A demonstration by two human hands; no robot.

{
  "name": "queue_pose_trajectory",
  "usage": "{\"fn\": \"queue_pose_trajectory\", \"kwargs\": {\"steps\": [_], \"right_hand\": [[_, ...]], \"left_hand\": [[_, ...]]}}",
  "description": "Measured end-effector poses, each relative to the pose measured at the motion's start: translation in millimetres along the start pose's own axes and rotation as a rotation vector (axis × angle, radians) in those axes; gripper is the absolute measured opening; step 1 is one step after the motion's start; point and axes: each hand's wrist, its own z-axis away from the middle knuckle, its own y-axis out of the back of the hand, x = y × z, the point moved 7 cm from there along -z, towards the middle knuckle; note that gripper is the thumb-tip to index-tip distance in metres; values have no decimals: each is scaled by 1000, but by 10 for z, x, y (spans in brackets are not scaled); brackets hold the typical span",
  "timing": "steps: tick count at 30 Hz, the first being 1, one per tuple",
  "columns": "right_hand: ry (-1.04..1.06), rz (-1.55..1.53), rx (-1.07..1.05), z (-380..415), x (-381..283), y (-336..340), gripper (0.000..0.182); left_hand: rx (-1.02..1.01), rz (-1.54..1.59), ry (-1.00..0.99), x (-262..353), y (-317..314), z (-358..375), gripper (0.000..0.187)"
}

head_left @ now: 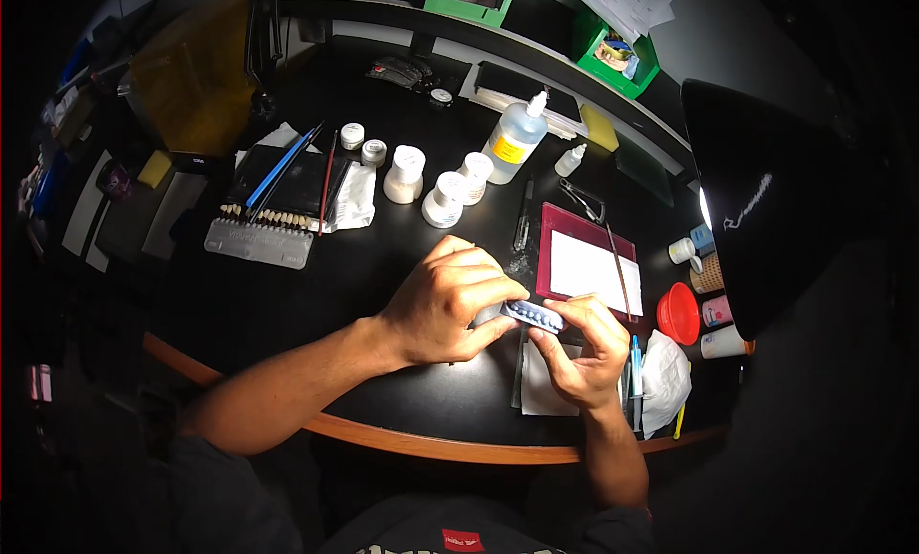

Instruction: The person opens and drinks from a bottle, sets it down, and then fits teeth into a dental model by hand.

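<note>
A small pale dental model [534, 315] with a row of bluish-grey teeth is held up above the desk's front half. My left hand [455, 300] grips its left end, thumb below and fingers above. At its right end, my right hand [586, 348] pinches it between thumb and fingertips. Parts of the model are hidden behind the fingers. Below my right hand lies a white sheet [548, 389]. Just beyond it, a white pad rests on a magenta tray [550, 231], with a thin brush [620, 267] across it.
White-capped jars [443, 200] and a large dropper bottle [517, 138] stand mid-desk. Brushes [278, 176] and a tooth shade guide [257, 243] lie left. A red bowl [679, 313], crumpled tissue [665, 384] and black lamp shade [766, 210] are right.
</note>
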Motion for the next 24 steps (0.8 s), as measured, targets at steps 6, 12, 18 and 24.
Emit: {"fn": "queue_pose_trajectory", "kwargs": {"steps": [6, 12, 18, 24], "right_hand": [[26, -67, 18, 18, 33, -5, 30], [-13, -89, 1, 32, 58, -27, 27], [15, -55, -8, 23, 25, -62, 26], [47, -37, -11, 5, -34, -68, 26]], "left_hand": [[-33, -6, -6, 1, -29, 9, 29], [-21, 21, -4, 22, -21, 3, 32], [-36, 29, -23, 50, -22, 3, 34], [-106, 49, 0, 35, -93, 40, 31]]}}
